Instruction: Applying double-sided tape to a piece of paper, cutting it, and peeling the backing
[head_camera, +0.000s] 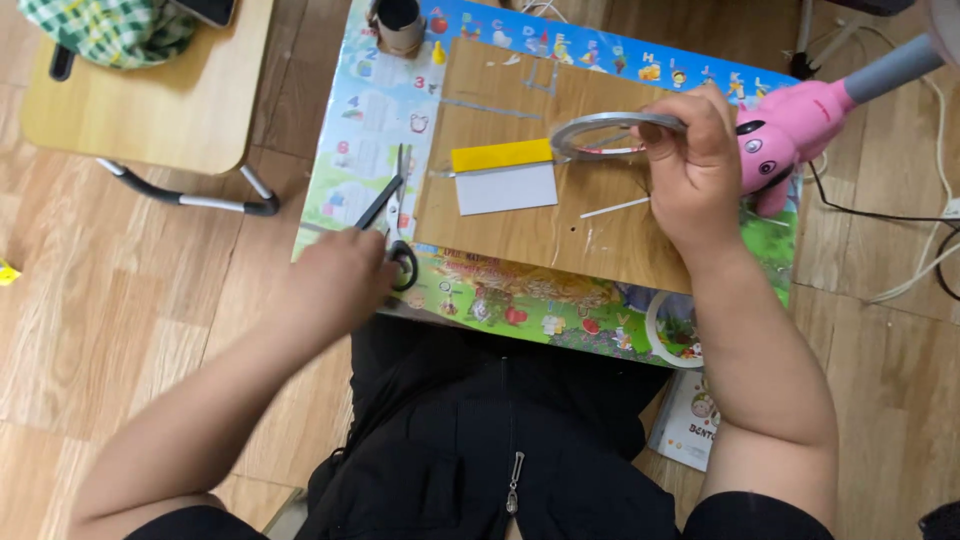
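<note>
Resting at the table's left edge, the left hand (340, 280) curls loosely over the handles of the black scissors (392, 222), whose blades point away from the person across the colourful picture mat (365, 110). Just right of the scissors, a yellow and white card (503, 175) lies flat on the brown board (560, 235) that covers the mat. Further right, the right hand (695, 165) pinches a roll of clear tape (612, 135) by its rim, fingers closed, above the board. A pink toy-shaped fan (795, 125) stands beside that hand.
</note>
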